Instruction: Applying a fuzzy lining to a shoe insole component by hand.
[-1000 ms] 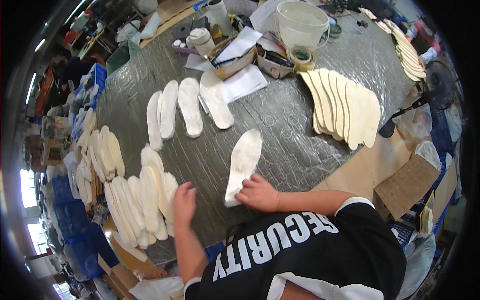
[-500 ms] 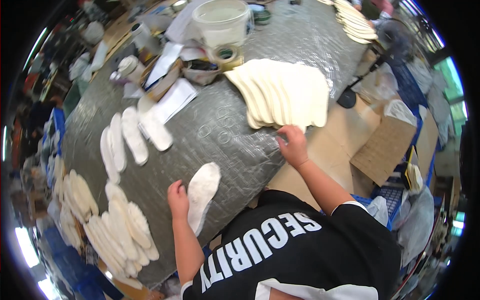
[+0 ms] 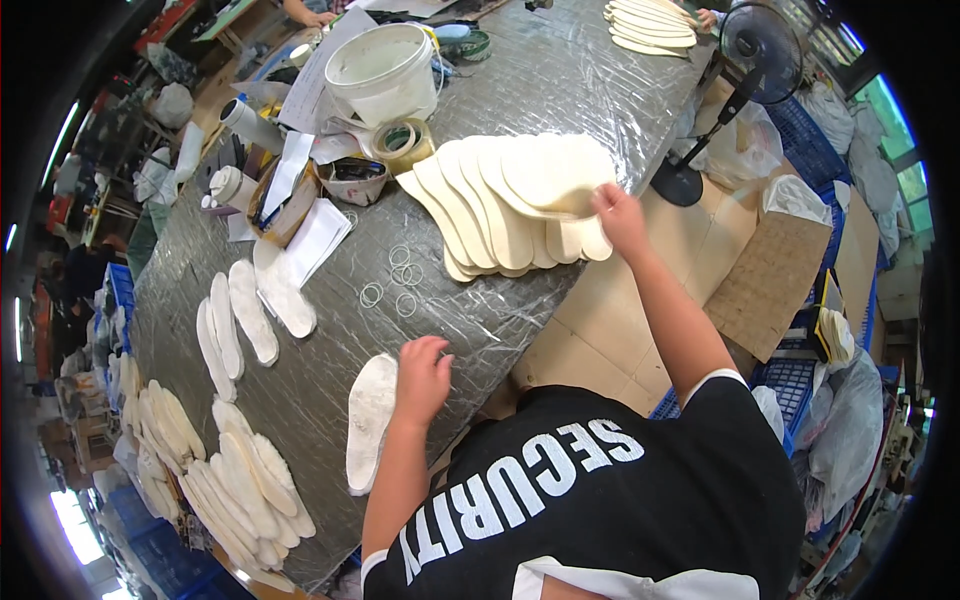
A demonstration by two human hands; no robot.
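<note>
A fan of overlapping cream insoles (image 3: 470, 205) lies on the table's right part. My right hand (image 3: 622, 222) pinches the rim of a cream insole (image 3: 550, 180) at the near right end of the fan; this end is lifted a little off those beneath. Closer to me, a fluffy white insole (image 3: 370, 425) lies flat by itself. My left hand (image 3: 423, 378) hovers just right of it, fingers loosely bent and apart, with nothing in them.
Several thin rings (image 3: 403, 272) lie mid-table. White insoles (image 3: 252, 310) and a heap of fluffy insoles (image 3: 245, 485) line the left. Behind stand a white bucket (image 3: 385, 85), tape rolls (image 3: 405, 143) and papers. A black fan (image 3: 755, 60) stands right. Other people's hands show at the far edge.
My right hand has moved up and right, taking hold of a cream insole and raising its near end. My left hand has shifted right, across the fluffy insole. The whole view has shifted slightly.
</note>
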